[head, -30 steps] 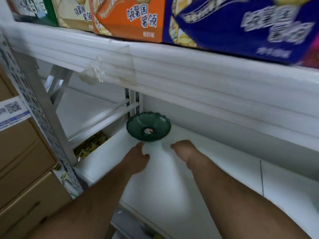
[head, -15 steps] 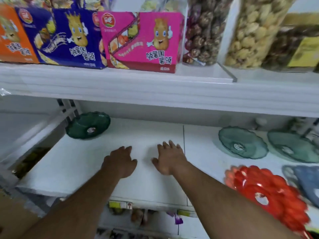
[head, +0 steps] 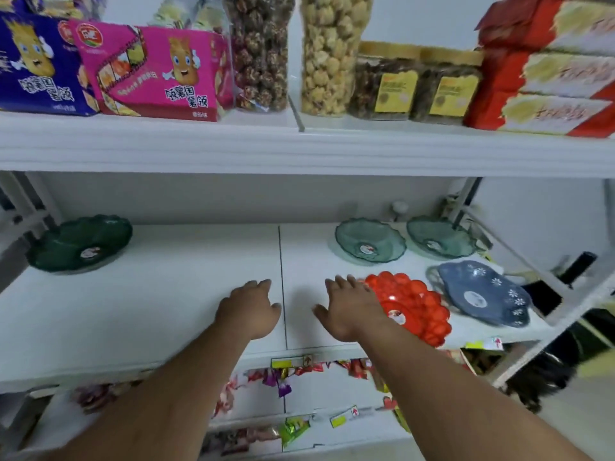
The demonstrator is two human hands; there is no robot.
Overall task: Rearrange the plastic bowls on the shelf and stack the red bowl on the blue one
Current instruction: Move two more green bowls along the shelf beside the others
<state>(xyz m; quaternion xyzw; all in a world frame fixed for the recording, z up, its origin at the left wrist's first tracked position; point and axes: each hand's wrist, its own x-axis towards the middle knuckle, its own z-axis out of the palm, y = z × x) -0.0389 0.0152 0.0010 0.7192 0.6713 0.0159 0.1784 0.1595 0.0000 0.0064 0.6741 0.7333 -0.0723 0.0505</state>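
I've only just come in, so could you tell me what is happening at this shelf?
A person is reaching both bare hands over the white shelf, sorting plastic bowls. Neither hand holds anything: the left hand hovers open over bare shelf, and the right hand is spread open at the left edge of the red bowl. The blue bowl sits just right of the red one, so the stacking is not yet done. Two pale green bowls stand behind them, and a dark green bowl sits far left.
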